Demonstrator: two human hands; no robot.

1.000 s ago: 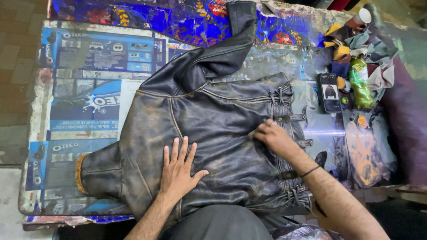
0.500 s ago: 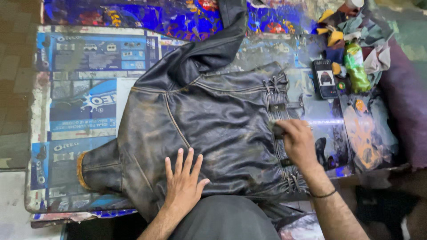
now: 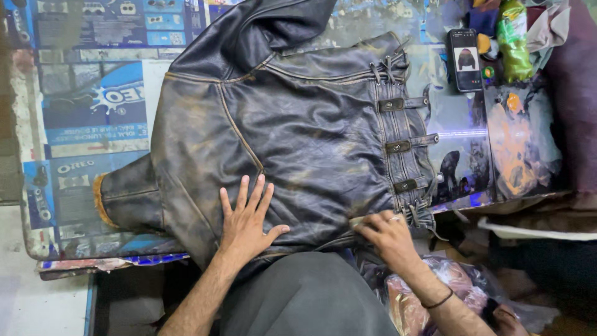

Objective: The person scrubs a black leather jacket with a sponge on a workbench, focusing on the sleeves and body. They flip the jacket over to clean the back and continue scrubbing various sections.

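A worn dark leather jacket (image 3: 311, 130) lies back-up across a table (image 3: 81, 124) covered in printed sheets. Its waistband with buckled straps (image 3: 398, 146) points right and one sleeve (image 3: 127, 196) reaches left. My left hand (image 3: 247, 221) lies flat on the lower back panel, fingers spread. My right hand (image 3: 385, 233) is at the jacket's near hem by the laced corner, with its fingers closed on a small pale thing pressed to the leather. I cannot tell what that thing is.
A smartphone (image 3: 465, 60) with a lit screen lies on the table at the far right, beside a green packet (image 3: 515, 40) and crumpled cloths (image 3: 550, 28). A clear plastic bag (image 3: 429, 292) sits low at the right, near my lap.
My right hand has slid from the waistband's middle toward me to the near hem corner. The left hand stays flat on the jacket. The view has come closer.
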